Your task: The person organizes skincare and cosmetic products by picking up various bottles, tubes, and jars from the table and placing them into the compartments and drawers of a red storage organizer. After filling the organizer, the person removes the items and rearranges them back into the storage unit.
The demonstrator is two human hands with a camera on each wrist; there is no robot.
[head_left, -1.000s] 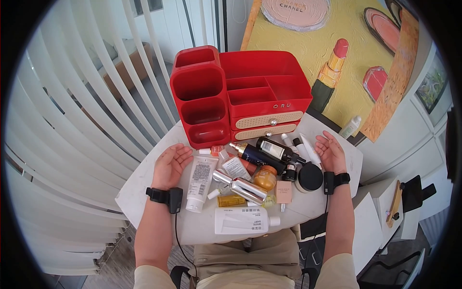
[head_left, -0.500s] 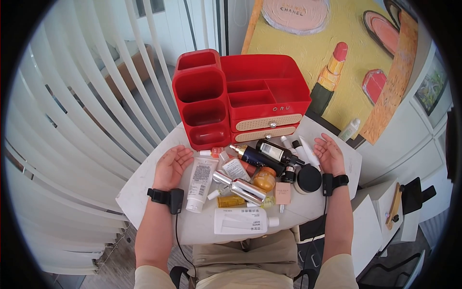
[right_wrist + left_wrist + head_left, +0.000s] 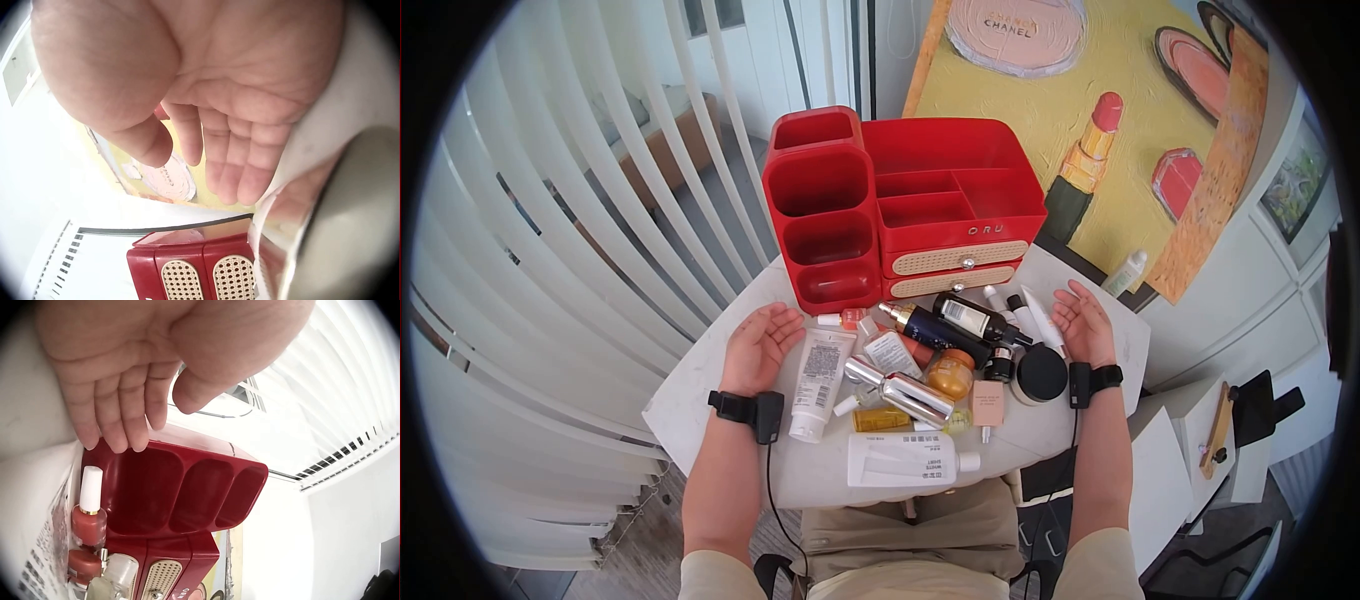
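In the head view my left hand (image 3: 760, 348) rests palm up on the table's left side, fingers relaxed and holding nothing, beside a white tube (image 3: 817, 385). My right hand (image 3: 1086, 325) lies likewise at the right, near a black-lidded jar (image 3: 1040, 373) and a slim white tube (image 3: 1042, 318). Between the hands is a pile with a silver bottle (image 3: 915, 400), a dark blue bottle (image 3: 940, 333), an orange jar (image 3: 951, 375) and a pink box (image 3: 988, 403). In front lies a white bottle (image 3: 902, 459). The left wrist view shows a coral nail polish (image 3: 89, 525) below the fingertips.
Behind the pile stands a red organizer (image 3: 960, 235) with compartments and two woven-front drawers. A painting (image 3: 1140, 120) leans behind it, with a small white bottle (image 3: 1126, 272) near its lower edge. White vertical blinds (image 3: 590, 200) hang at the left of the marble-look table (image 3: 700, 400).
The head view has shifted slightly, so the organizer sits a little lower in the picture. Both hands stay in nearly the same places, and the items on the table have not visibly moved.
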